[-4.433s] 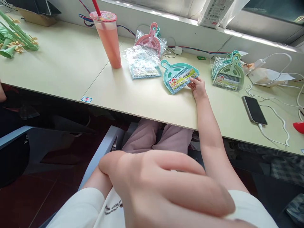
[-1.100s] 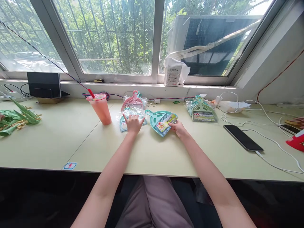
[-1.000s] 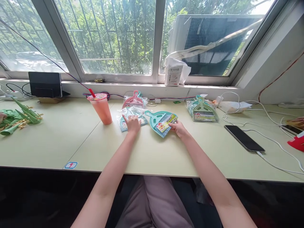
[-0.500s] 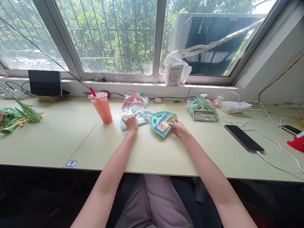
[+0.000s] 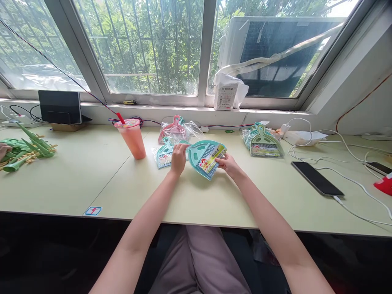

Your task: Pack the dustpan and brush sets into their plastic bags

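Note:
A teal dustpan and brush set (image 5: 200,155) with a printed card is tilted above the table between my hands. My right hand (image 5: 229,164) pinches its lower right edge by the card and bristles. At its handle end, my left hand (image 5: 179,157) has its fingers closed around the handle, which they mostly hide. Behind and left of that hand lies another teal dustpan set (image 5: 163,157), partly covered by my hand. Farther back sits a pink dustpan set (image 5: 174,130) in crinkled clear wrap.
A cup with a red straw (image 5: 131,139) stands at left. More wrapped dustpan sets (image 5: 265,141) are stacked at right, near a charging phone (image 5: 317,179) and white cables. Green stalk-like pieces (image 5: 33,147) lie far left by another person's hand (image 5: 3,150).
My left hand has moved right, from the wrapped set on the table to the handle of the held dustpan. The clear wrap behind has shifted back and right.

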{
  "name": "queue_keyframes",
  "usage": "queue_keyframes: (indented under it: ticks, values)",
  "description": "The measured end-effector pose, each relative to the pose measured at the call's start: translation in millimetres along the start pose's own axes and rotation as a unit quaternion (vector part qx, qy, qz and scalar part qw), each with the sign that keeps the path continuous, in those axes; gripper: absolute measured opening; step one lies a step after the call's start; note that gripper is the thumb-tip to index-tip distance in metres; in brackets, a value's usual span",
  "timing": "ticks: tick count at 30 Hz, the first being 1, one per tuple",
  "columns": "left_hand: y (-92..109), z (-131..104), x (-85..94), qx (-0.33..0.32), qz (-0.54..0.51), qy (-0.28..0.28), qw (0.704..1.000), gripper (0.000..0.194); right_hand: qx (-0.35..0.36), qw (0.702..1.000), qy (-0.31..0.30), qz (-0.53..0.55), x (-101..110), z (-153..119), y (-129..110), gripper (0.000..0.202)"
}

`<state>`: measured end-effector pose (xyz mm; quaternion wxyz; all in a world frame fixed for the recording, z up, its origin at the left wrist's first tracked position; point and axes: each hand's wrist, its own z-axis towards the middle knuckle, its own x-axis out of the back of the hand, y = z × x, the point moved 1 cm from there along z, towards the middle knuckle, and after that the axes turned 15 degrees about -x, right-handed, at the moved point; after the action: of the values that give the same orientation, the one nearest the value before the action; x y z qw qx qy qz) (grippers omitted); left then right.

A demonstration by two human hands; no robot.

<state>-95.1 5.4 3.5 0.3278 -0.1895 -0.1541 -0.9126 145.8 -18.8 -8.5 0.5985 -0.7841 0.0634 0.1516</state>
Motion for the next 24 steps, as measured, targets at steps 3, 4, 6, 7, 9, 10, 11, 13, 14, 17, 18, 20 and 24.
queue_keyframes:
  ticks: [3, 4, 6, 7, 9, 10, 11, 13, 14, 17, 18, 20, 24]
  values:
    - [11, 0, -3.5, -0.040, -0.003, -0.021, 0.999, 0.027, 0.020, 0.999, 0.038, 0.030, -1, 3, 3, 0.042]
    - [15, 0, -3.4, -0.038, 0.007, -0.007, 0.999, 0.024, 0.027, 0.998, 0.048, 0.043, -1, 4, 4, 0.043]
    - [20, 2, -0.9, 0.001, 0.028, 0.065, 0.997, 0.038, 0.039, 0.995, 0.061, 0.065, -1, 5, 4, 0.045]
    - [20, 4, 1.1, 0.035, 0.030, 0.113, 0.992, 0.057, 0.047, 0.994, 0.062, 0.073, -1, 5, 4, 0.045]
    - [16, 6, 4.9, 0.123, 0.002, 0.204, 0.971, 0.088, 0.058, 0.993, 0.057, 0.082, -2, 4, 3, 0.048]
    - [12, 7, 6.0, 0.174, -0.031, 0.233, 0.956, 0.094, 0.061, 0.993, 0.054, 0.083, -3, 3, 3, 0.049]
    - [7, 7, 6.2, 0.227, -0.076, 0.243, 0.940, 0.096, 0.062, 0.993, 0.050, 0.082, -3, 3, 2, 0.050]
    - [-5, 8, 4.1, 0.327, -0.180, 0.221, 0.901, 0.090, 0.062, 0.995, 0.039, 0.073, -5, 1, 2, 0.051]
    - [-10, 7, 2.3, 0.366, -0.218, 0.200, 0.882, 0.086, 0.060, 0.995, 0.036, 0.067, -6, 0, 2, 0.051]
    - [-21, 4, -2.2, 0.406, -0.219, 0.160, 0.873, 0.080, 0.052, 0.997, 0.031, 0.049, -8, 0, 3, 0.052]
    - [-22, 3, -3.0, 0.398, -0.194, 0.156, 0.883, 0.078, 0.050, 0.997, 0.032, 0.045, -8, 0, 3, 0.053]
    - [-24, 1, -3.5, 0.379, -0.152, 0.147, 0.901, 0.076, 0.053, 0.997, 0.031, 0.041, -8, 1, 3, 0.054]
    - [-22, 0, 0.6, 0.376, -0.140, 0.137, 0.906, 0.076, 0.066, 0.997, 0.029, 0.042, -8, 0, 2, 0.055]
